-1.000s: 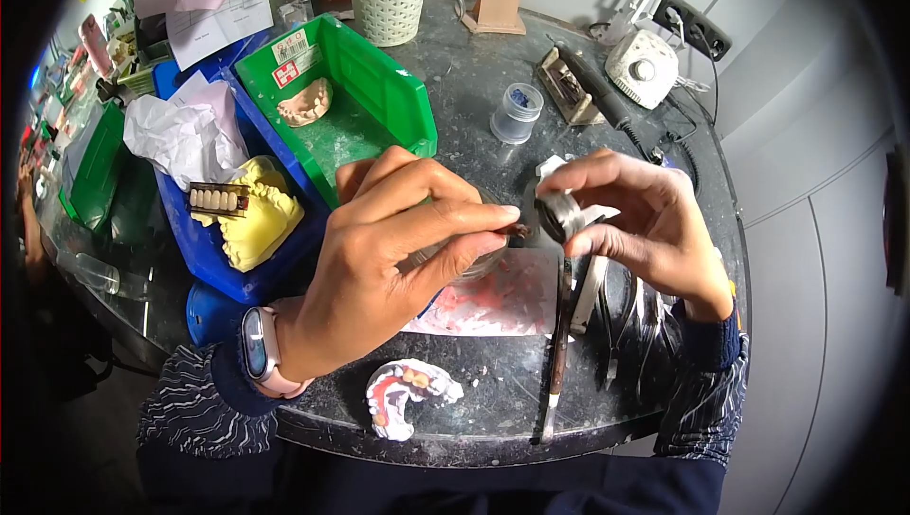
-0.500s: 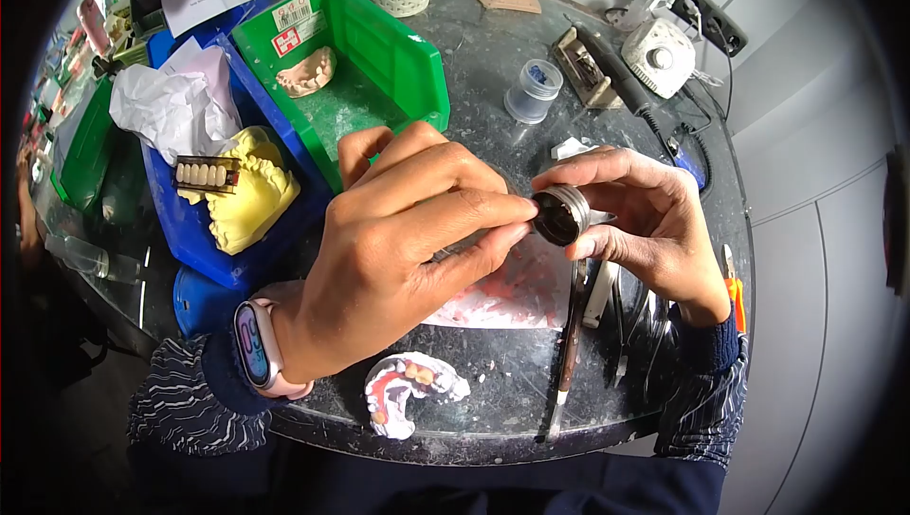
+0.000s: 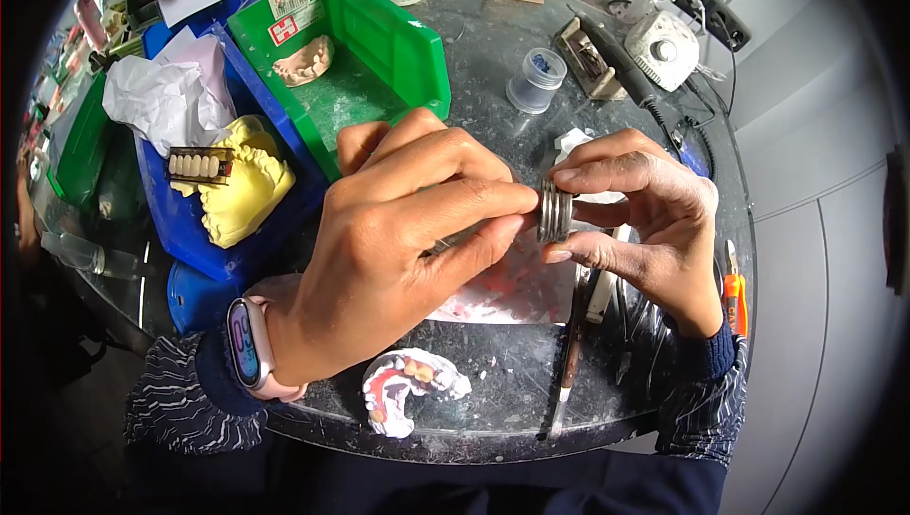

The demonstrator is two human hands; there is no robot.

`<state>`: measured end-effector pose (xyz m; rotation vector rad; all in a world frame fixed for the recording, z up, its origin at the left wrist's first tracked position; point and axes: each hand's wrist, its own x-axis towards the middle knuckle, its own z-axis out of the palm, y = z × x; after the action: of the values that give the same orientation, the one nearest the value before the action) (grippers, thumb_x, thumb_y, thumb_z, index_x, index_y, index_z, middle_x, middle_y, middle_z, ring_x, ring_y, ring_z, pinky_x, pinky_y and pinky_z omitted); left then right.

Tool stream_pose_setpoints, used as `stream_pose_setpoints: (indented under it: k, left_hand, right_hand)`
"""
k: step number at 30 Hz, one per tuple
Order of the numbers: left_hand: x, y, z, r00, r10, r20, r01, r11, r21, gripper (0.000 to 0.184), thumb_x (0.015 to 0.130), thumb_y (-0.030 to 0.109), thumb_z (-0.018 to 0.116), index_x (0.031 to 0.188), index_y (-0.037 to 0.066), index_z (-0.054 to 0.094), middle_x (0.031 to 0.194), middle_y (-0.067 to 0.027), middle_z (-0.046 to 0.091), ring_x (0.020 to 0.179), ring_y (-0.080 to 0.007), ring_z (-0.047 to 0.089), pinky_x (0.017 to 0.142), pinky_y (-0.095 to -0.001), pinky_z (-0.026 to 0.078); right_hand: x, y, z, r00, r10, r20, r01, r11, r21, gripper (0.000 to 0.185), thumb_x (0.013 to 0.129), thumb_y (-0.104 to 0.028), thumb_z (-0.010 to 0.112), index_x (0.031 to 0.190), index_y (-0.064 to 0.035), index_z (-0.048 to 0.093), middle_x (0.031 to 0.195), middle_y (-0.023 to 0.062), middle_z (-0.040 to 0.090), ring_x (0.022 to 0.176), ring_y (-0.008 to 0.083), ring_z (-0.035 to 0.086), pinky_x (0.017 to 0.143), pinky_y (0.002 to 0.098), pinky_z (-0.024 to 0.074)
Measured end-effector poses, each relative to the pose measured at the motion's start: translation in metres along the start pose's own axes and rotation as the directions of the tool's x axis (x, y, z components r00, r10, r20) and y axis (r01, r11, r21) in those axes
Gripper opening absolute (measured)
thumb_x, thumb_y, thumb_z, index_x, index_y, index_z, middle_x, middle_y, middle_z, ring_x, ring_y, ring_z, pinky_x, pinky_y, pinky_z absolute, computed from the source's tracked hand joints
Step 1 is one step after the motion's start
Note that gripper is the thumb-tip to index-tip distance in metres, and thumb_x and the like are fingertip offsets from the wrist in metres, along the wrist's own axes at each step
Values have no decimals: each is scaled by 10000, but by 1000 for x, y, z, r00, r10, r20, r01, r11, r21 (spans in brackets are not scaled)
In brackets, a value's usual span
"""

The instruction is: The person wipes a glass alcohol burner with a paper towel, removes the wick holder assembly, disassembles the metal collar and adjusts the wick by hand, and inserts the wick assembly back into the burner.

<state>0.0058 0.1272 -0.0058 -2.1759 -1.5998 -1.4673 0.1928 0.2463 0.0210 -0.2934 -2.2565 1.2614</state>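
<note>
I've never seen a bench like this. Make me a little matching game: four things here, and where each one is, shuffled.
1. ridged metal piece
2. yellow dental model
3. beige dental model
4. white-and-pink dental model

A. inside the green bin
B. on the dark bench, near its front edge
C. held in the right hand
D. in the blue bin

Pairs: 1-C, 2-D, 3-A, 4-B
</note>
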Motion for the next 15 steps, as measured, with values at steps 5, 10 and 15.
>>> stream_pose_setpoints:
  k: [5,10,15]
  left_hand:
    - [0,-1,-1,999,-40,22,42,995,-91,126,728,66,755,834,42,692,815,-44,656,748,-178,566,734,-292,363]
    - [0,-2,-2,999,-31,25,34,992,-123,130,728,62,764,822,33,679,825,-52,662,754,-181,560,731,-293,362]
    - [-3,-2,0,1000,-15,-19,12,987,-158,157,693,25,774,813,27,673,829,-63,663,754,-194,559,727,-301,364]
  right_hand:
    - [-2,-2,3,998,-16,-53,14,999,-35,450,620,-71,865,1027,10,691,1036,138,626,944,191,650,783,318,609]
    - [-3,-2,7,995,-17,-100,17,1000,1,481,596,-69,872,1030,34,692,963,138,660,865,176,665,738,292,607]
    - [-7,-5,13,993,-9,-121,10,1000,2,485,601,-56,866,1037,59,688,875,114,675,807,148,665,677,255,583]
